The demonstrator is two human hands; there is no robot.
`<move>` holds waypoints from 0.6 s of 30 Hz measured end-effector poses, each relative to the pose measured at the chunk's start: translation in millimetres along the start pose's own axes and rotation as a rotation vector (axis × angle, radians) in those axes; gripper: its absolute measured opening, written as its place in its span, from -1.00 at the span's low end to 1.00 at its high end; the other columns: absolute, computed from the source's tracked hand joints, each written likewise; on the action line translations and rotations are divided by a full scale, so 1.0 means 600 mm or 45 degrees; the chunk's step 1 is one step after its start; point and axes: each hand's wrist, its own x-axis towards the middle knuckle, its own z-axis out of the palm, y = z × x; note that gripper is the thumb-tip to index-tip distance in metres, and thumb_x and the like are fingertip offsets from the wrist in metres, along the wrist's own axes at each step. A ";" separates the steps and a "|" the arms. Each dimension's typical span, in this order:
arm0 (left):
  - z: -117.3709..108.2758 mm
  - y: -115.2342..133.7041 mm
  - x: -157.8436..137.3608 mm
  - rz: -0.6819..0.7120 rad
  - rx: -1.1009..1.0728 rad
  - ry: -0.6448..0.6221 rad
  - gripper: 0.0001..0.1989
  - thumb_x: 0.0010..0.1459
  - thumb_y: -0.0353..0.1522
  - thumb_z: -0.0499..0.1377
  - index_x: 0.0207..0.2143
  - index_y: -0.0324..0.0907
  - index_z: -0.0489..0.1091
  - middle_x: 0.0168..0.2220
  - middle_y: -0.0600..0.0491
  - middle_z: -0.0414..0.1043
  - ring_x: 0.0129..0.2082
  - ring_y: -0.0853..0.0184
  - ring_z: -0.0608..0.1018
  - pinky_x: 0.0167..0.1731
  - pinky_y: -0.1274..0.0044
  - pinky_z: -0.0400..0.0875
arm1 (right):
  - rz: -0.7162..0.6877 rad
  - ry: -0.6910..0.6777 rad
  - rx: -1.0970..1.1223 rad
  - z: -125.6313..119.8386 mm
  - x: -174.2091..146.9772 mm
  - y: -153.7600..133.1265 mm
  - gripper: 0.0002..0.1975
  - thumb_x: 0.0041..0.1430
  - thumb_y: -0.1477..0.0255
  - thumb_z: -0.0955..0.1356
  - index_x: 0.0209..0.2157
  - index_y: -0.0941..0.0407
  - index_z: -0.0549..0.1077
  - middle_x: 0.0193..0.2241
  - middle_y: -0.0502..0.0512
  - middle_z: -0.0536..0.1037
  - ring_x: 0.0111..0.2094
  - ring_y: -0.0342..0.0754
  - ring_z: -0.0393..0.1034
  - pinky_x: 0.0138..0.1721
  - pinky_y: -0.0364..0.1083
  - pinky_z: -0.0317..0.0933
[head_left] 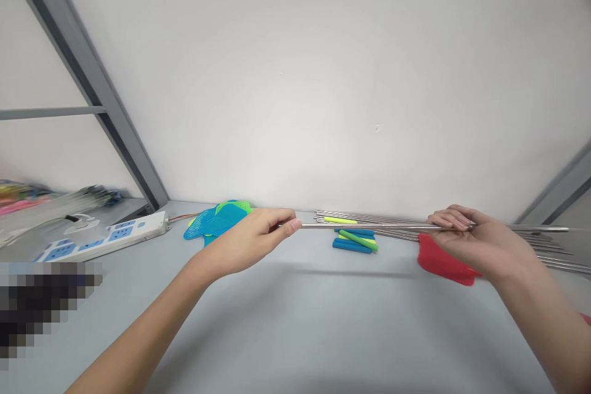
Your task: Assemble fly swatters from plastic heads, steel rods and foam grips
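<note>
Toward table's (pixel 286 314) back edge: one rod (pixel 397 226), end pinched in left hand (pixel 253 237), right hand (pixel 484 240) curled round it; probably five tubes (pixel 351 246).

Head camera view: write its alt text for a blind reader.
A person's left hand and right hand hold a long, thin silver metal rod above a grey tabletop. On the tabletop lie short blue, green and yellow tubes, more thin metal rods, a red flat piece, blue and green mesh pieces and a white power strip with blue sockets.
</note>
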 end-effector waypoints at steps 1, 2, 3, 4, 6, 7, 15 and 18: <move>0.000 0.000 0.000 0.006 0.004 -0.008 -0.65 0.07 -0.15 -0.19 -0.58 -0.17 0.14 -0.62 0.17 -0.04 -0.64 0.48 0.07 -0.68 0.61 -0.04 | 0.004 0.005 0.012 0.000 0.001 0.000 -0.75 -0.13 0.73 0.05 -0.62 0.10 -0.14 -0.74 -0.15 -0.12 -0.75 -0.26 -0.17 -0.74 -0.24 -0.08; 0.000 0.000 0.000 0.009 0.008 -0.014 -0.65 0.07 -0.15 -0.20 -0.56 -0.16 0.17 -0.62 0.16 -0.02 -0.64 0.48 0.09 -0.68 0.61 -0.03 | 0.006 0.006 0.017 -0.001 0.001 0.000 -0.75 -0.13 0.73 0.05 -0.62 0.10 -0.14 -0.74 -0.15 -0.12 -0.75 -0.26 -0.17 -0.74 -0.24 -0.09; 0.000 0.000 0.000 0.009 0.012 -0.016 -0.65 0.08 -0.16 -0.20 -0.54 -0.16 0.20 -0.62 0.16 0.00 -0.63 0.48 0.11 -0.67 0.61 -0.02 | 0.005 0.003 0.016 -0.001 0.002 0.000 -0.74 -0.13 0.73 0.06 -0.62 0.10 -0.14 -0.74 -0.15 -0.12 -0.75 -0.26 -0.17 -0.74 -0.24 -0.09; 0.001 0.000 0.000 0.010 0.018 -0.015 -0.65 0.08 -0.16 -0.21 -0.53 -0.15 0.22 -0.62 0.15 0.02 -0.63 0.47 0.12 -0.67 0.61 0.00 | 0.003 -0.001 0.007 -0.002 0.003 0.000 -0.74 -0.13 0.73 0.06 -0.62 0.10 -0.14 -0.74 -0.15 -0.12 -0.75 -0.26 -0.17 -0.74 -0.24 -0.08; 0.004 0.001 0.000 0.016 0.029 -0.006 -0.64 0.08 -0.17 -0.22 -0.53 -0.15 0.23 -0.62 0.15 0.02 -0.62 0.46 0.14 -0.65 0.61 0.02 | -0.004 -0.014 -0.016 -0.004 0.005 0.000 -0.74 -0.14 0.73 0.06 -0.62 0.10 -0.15 -0.74 -0.15 -0.12 -0.75 -0.26 -0.16 -0.73 -0.24 -0.07; 0.006 0.002 0.000 0.022 0.034 0.000 -0.63 0.09 -0.17 -0.23 -0.55 -0.15 0.21 -0.63 0.15 0.01 -0.62 0.45 0.14 -0.65 0.60 0.02 | -0.007 -0.020 -0.031 -0.005 0.005 0.000 -0.74 -0.14 0.73 0.06 -0.62 0.10 -0.15 -0.74 -0.15 -0.12 -0.75 -0.26 -0.16 -0.73 -0.24 -0.07; 0.029 0.016 -0.002 0.083 0.118 0.094 -0.67 0.11 -0.19 -0.24 -0.63 -0.17 -0.05 -0.65 0.16 -0.09 -0.65 0.44 0.05 -0.65 0.58 -0.06 | -0.077 0.000 0.015 0.005 -0.006 -0.004 -0.75 -0.12 0.73 0.05 -0.62 0.10 -0.11 -0.74 -0.15 -0.10 -0.76 -0.28 -0.14 -0.76 -0.26 -0.11; 0.036 0.026 -0.009 0.113 0.125 0.104 -0.68 0.12 -0.21 -0.23 -0.62 -0.17 -0.06 -0.65 0.16 -0.05 -0.65 0.44 0.06 -0.65 0.58 -0.05 | -0.111 -0.019 0.064 0.007 -0.010 -0.012 -0.76 -0.12 0.73 0.05 -0.61 0.10 -0.10 -0.74 -0.16 -0.10 -0.76 -0.28 -0.17 -0.77 -0.25 -0.14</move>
